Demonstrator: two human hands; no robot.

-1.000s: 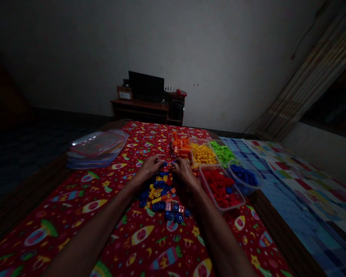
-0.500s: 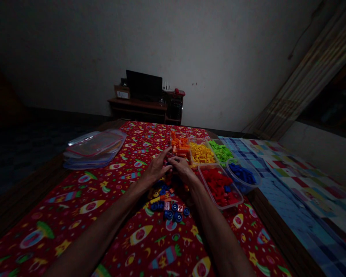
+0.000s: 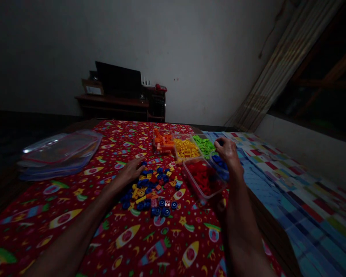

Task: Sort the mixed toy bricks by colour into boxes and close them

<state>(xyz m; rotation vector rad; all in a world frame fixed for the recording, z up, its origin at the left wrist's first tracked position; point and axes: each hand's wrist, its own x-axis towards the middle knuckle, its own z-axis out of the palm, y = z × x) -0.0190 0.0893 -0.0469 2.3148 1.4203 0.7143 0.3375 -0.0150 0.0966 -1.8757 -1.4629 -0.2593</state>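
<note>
Blue plastic bricks [image 3: 217, 159] under the right hand [image 3: 227, 154]

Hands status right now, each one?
Left hand: open, beside the loose toy bricks, holding nothing visible.
Right hand: curled over the tub of blue bricks; cannot tell if holding anything.

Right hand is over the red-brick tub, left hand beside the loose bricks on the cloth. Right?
Not quite. The head view shows the right hand over the round tub of blue bricks, not the red-brick tub. The left hand is beside the loose bricks on the cloth, as you said.
</note>
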